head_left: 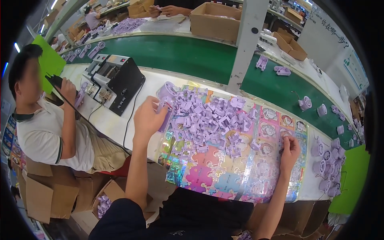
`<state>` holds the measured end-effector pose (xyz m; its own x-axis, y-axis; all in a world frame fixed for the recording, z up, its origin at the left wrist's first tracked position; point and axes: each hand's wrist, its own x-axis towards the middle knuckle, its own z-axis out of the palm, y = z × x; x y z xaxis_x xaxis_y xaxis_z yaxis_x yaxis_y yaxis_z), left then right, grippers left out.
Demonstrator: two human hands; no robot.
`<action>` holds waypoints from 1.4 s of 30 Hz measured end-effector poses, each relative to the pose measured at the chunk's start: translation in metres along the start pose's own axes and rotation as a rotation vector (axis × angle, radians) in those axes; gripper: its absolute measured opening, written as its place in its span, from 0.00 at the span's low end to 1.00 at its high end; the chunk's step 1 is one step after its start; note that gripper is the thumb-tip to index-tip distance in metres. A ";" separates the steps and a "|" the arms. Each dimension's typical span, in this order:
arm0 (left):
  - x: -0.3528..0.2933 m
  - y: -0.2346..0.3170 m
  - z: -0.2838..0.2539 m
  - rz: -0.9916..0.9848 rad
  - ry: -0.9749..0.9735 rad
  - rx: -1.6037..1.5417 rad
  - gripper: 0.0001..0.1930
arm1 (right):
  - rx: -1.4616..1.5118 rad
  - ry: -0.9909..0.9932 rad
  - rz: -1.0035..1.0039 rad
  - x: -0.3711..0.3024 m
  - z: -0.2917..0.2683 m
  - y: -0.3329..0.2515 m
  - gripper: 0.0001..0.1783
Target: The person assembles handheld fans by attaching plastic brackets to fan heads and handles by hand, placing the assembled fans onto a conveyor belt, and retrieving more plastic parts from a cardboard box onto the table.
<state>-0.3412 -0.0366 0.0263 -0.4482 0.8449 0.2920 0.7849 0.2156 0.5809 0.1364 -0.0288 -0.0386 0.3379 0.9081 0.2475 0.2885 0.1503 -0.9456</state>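
Observation:
My left hand is closed on a lavender plastic housing with a round head at the left edge of a colourful puzzle-patterned mat. Its handle part lies beneath my fingers, and a small bit of red shows there. Right beside it spreads a heap of small lavender plastic pieces. Over the right part of the mat, my right hand has thumb and fingers pinched together. Whatever it may hold is too small to make out.
A black machine with a cable stands left of the mat. Behind runs a green conveyor belt carrying lavender housings, with a white post before it. More round housings crowd the right end. A co-worker sits at left.

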 end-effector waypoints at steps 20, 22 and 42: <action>-0.047 0.069 -0.026 -0.249 -0.771 -1.435 0.11 | -0.023 0.061 -0.037 -0.013 0.006 -0.006 0.07; -0.067 0.087 0.003 -0.346 -0.950 -1.429 0.11 | 0.056 0.004 -0.003 -0.037 0.020 -0.019 0.07; -0.291 0.342 0.160 0.236 -1.536 -1.236 0.12 | 0.434 0.408 0.071 -0.182 -0.124 -0.076 0.38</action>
<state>0.1257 -0.1301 0.0185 0.8111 0.5837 0.0375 -0.2105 0.2315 0.9498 0.1640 -0.2537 0.0145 0.6842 0.7115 0.1603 -0.1108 0.3187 -0.9413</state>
